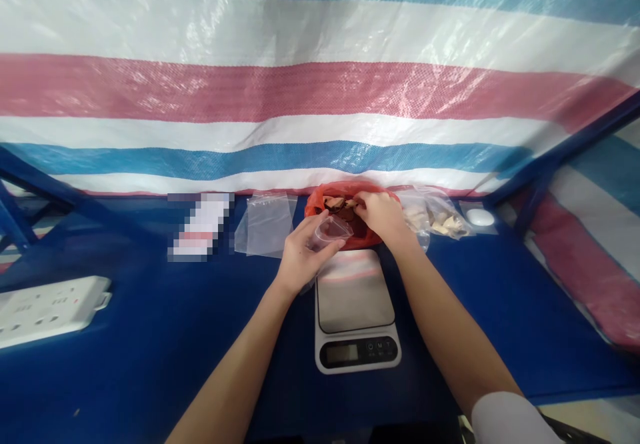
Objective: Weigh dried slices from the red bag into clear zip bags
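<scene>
Left hand fingers pinch small clear bag; right hand inside red bag.

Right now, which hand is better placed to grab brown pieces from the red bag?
Right, likely: the right hand rests on the brown pieces in the red bag, while the left hand holds the small clear bag.

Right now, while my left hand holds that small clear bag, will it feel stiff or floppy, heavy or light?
Probably floppy: the small clear bag crumples where the left hand pinches it. Likely very light: it is thin see-through film with nothing visible inside. Its glossy surface may be slippery between the fingers.
</scene>
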`<state>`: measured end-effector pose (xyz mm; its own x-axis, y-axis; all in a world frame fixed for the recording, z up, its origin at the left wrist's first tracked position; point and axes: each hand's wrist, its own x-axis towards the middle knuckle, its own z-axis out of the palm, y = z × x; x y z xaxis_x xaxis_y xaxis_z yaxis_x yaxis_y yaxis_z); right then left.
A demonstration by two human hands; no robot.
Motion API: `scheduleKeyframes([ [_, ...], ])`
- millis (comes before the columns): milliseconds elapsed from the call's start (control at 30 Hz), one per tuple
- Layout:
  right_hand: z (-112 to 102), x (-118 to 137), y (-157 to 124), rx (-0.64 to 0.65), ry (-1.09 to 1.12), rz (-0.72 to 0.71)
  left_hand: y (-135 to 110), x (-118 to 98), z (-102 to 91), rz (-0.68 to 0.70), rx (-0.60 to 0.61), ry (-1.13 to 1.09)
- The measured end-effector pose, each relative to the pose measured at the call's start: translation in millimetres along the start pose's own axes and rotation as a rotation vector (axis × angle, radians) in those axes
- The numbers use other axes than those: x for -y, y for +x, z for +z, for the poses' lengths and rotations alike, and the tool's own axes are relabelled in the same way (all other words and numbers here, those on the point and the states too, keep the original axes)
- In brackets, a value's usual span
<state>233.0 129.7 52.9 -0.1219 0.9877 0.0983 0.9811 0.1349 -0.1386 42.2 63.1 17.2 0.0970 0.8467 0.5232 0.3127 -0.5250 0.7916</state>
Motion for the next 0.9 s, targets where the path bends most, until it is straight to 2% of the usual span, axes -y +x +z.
scheduleKeyframes([
  [200, 6.0, -2.7, 1.7, 0.015, 0.002, -0.088, 0.0, 0.0, 0.2, -0.001, -0.001, 0.004],
  [400, 5.8, -1.9, 2.3, 0.027, -0.005, -0.073, 0.3, -0.6, -0.3, 0.008, -0.004, 0.003],
  [667, -18.5, 0.0, -4.1, 0.023, 0.053, -0.014, -0.5, 0.7, -0.6, 0.011, -0.009, -0.001],
  [900, -31.2, -10.1, -6.0, -0.017, 0.171, -0.068, -1.3, 1.3, -0.8, 0.016, -0.008, -0.018],
])
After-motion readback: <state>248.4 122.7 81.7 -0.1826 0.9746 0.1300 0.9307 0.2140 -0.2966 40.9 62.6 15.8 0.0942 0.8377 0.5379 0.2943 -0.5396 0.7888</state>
